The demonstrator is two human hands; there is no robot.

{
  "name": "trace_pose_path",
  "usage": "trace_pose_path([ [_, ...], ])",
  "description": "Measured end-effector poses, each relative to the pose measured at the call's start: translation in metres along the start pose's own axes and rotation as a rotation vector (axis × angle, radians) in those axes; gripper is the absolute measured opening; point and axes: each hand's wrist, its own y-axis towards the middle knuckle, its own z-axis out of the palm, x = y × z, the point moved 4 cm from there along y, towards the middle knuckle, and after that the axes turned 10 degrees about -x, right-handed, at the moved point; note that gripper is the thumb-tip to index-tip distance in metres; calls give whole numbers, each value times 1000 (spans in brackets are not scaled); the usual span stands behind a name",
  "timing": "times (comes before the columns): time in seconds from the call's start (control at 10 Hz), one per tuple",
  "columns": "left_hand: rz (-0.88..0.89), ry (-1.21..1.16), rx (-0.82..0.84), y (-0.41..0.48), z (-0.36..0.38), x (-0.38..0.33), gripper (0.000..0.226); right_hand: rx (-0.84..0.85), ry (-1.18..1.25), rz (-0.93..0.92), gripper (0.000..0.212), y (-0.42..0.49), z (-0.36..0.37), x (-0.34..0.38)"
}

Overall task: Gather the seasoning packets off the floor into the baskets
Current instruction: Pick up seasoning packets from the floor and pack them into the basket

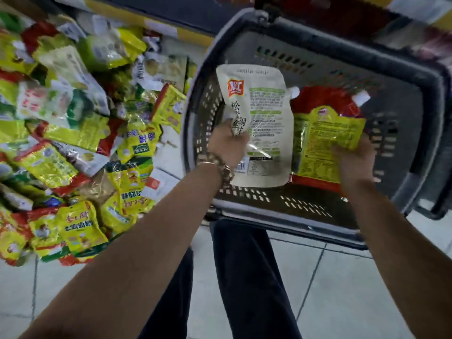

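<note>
Two packets hang over the basket (318,37): my left hand (228,141) pinches a white pouch (264,108), my right hand (354,159) grips a yellow packet (327,140), a red pouch (325,96) behind it. Left of my grip, the floor pile (73,133) looks barely touched.

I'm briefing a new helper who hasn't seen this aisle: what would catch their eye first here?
First the big heap of yellow, green and red seasoning packets sprawled on the floor at the left. Then the grey basket at upper right, within whose rim the left hand grips a white pouch and the right hand holds a yellow packet with a red pouch behind it.
</note>
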Motion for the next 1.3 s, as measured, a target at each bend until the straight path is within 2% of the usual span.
trace_pose_path([
  [0.2, -190, 185, 23, 85, 82, 58, 40, 34, -100, 51, 30, 76, 49, -65],
  [0.4, -164, 353, -7, 133, 100, 74, 48, 23, -81, 64, 39, 107, 93, -106],
  [0.5, -115, 452, -62, 170, 99, 99, 52, -3, -28, 118, 42, 111, 106, -121],
  [0.6, -5, 528, -198, 177, 91, 95, 48, -57, -56, 129, 47, 114, 117, -131],
  [0.7, 107, 467, -221, 174, 89, 100, 62, -122, -230, 49, 64, 111, 119, -128],
  [0.8, 329, 705, -233, 174, 89, 106, 82, 51, -616, -245, 81, 98, 134, -118],
  [0.9, 550, 1103, 103, 160, 112, 111, 89, 366, -769, -390, 91, 86, 163, -120],
  [1.0, 504, 1227, 269, 159, 123, 114, 92, 377, -784, -397, 96, 86, 175, -121],
  [1.1, 400, 1292, 289, 169, 127, 112, 92, 367, -808, -402, 97, 88, 176, -122],
  [1.2, 389, 1298, 289, 167, 129, 108, 94, 387, -829, -394, 96, 89, 173, -118],
  [1.3, 346, 1204, 299, 167, 125, 103, 92, 419, -853, -371, 94, 87, 168, -111],
])
